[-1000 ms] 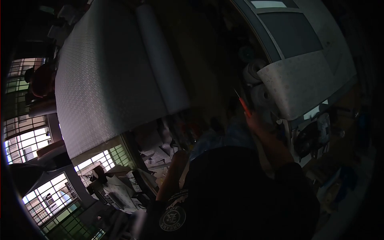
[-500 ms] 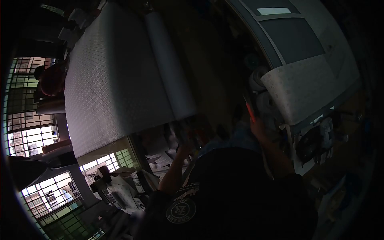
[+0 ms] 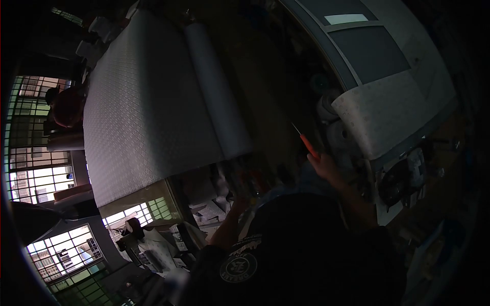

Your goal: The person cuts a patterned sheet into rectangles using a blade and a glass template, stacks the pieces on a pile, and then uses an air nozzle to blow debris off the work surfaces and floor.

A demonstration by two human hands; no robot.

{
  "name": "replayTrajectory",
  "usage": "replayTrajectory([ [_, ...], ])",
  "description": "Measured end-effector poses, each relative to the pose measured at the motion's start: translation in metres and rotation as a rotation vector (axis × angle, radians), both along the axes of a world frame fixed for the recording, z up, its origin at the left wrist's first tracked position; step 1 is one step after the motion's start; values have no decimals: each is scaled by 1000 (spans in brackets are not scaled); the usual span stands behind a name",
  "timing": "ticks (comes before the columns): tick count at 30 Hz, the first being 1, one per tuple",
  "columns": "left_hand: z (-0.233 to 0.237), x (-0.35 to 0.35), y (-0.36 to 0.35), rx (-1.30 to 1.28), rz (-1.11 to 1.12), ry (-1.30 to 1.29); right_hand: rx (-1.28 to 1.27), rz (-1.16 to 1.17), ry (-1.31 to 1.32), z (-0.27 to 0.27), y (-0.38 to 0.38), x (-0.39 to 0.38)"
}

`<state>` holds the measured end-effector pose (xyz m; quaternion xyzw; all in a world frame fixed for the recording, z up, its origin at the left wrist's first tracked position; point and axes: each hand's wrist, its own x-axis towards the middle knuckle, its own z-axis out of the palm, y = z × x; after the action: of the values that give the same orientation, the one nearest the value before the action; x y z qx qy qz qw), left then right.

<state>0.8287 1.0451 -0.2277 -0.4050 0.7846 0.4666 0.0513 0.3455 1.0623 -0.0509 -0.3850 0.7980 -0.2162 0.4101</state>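
Observation:
My right hand point(image 3: 322, 166) is closed round the orange handle of a thin pointed tool point(image 3: 309, 147), whose narrow metal tip points up and to the left. Low and left of it, my left hand point(image 3: 244, 201) is in dark shadow near the table's lower corner, and its fingers cannot be made out. A light quilted fabric point(image 3: 127, 112) covers the large table on the left. Along that table's right side lies a long pale roll point(image 3: 217, 92).
On the right stands another table with a pale patterned sheet point(image 3: 377, 115) and grey panels point(image 3: 370, 53). Rolls point(image 3: 337, 133) are stored beneath its edge. Papers and items point(image 3: 158, 245) lie at lower left. A person in red point(image 3: 68, 108) is at far left, by the windows.
My right hand has shifted slightly left and down, and the orange tool now tilts further left with its tip showing clearly. My left hand has moved slightly down.

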Motion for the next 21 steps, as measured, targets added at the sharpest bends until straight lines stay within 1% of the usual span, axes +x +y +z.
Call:
replayTrajectory([
  [1, 1, 1, 2, -472, -348, 70, -4, 2, 3, 9, -3, 4],
  [2, 6, -4, 1, -477, -346, 72, -52, -15, 58, 17, -7, 7],
  [3, 11, -9, 2, -198, -238, -33, -98, -32, 111, 23, -9, 10],
  [4, 16, -14, 3, 81, -129, -136, -100, -31, 112, 29, -12, 12],
  [5, 18, -16, 3, 80, -128, -135, -59, -33, 129, 34, -15, 13],
  [7, 22, -24, 3, 238, 205, 17, -20, -34, 149, 46, -21, 14],
  [8, 24, -30, -3, 238, 206, 19, 23, -28, 153, 53, -24, 14],
  [10, 25, -41, -18, 64, -212, -321, 67, -22, 156, 60, -24, 14],
  [11, 21, -39, -17, 65, -211, -322, 40, -29, 206, 61, -23, 15],
  [12, 17, -37, -17, 218, -43, -203, 15, -35, 255, 61, -22, 15],
  [16, -10, -29, -18, 806, 630, 295, 5, -44, 224, 53, -15, 7],
  [17, -16, -26, -18, 808, 630, 295, -4, -54, 257, 45, -14, 5],
  [19, -30, -19, -19, 480, 244, 82, -9, -65, 288, 41, -16, 2],
  [20, -48, -13, -16, 483, 242, 79, 69, -39, 234, 43, -23, 0],
  [21, -72, -5, -11, 603, 371, 150, 144, -13, 181, 43, -30, -2],
])
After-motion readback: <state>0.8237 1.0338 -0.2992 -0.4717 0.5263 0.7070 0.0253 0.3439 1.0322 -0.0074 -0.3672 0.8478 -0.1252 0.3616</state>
